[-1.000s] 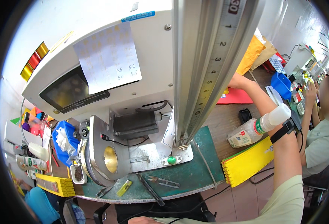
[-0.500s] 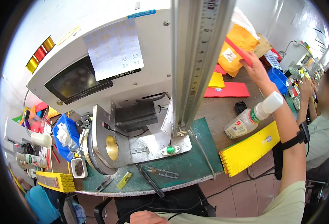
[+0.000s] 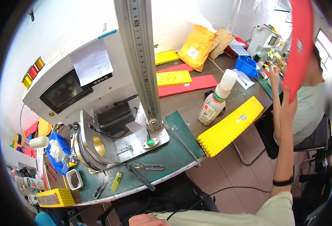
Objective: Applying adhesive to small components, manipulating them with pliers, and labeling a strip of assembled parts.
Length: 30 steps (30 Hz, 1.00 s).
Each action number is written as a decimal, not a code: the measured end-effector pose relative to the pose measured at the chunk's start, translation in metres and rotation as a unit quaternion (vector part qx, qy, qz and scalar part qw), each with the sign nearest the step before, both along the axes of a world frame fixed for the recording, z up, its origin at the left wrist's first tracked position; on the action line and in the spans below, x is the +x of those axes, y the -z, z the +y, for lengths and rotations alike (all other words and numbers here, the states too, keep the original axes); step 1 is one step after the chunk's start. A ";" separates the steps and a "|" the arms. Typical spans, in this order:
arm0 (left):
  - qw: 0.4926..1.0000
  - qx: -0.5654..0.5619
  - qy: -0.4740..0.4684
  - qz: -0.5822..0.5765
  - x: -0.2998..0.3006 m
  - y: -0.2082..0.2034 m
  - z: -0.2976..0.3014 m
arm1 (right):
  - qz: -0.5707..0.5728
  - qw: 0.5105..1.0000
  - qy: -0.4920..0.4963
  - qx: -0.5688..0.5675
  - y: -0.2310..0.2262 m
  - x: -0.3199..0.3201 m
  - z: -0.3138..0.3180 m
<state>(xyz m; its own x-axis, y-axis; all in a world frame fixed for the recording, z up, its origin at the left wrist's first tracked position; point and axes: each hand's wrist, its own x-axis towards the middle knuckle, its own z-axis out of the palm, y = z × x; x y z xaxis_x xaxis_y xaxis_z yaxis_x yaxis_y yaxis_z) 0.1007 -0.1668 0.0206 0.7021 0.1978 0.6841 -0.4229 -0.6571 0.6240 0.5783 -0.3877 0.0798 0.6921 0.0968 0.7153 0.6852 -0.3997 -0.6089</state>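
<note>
My right hand is raised at the right, closed round the lower end of a long, flat red board held upright and reaching the top of the picture. My left hand lies low at the bottom edge, only partly in view, its fingers too hidden to read. Below and left of the raised arm, a stack of yellow boards with notched edges overhangs the table edge. Similar red boards and a yellow board lie farther back on the table.
A clear bottle with a white cap stands beside the yellow stack. A grey machine with an upright metal ruler post takes up the left. Thread snips and a yellow lighter lie on the green mat. A co-worker sits at right.
My right hand has drawn the red board away from the back of the table, to the right and nearer me, and turned it upright. The view has swung right.
</note>
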 end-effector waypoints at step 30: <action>0.862 -0.500 0.030 0.082 0.056 -0.055 0.043 | 0.085 0.991 -0.107 0.010 0.048 -0.206 -0.037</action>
<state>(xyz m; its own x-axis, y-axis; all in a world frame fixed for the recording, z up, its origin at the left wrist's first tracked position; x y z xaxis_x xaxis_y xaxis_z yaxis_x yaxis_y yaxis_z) 0.1570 -0.1233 0.0758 0.8028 0.5905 0.0824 -0.2887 0.2641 0.9203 0.3719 -0.4250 0.0321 0.7678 0.2407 0.5938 0.6400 -0.2438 -0.7287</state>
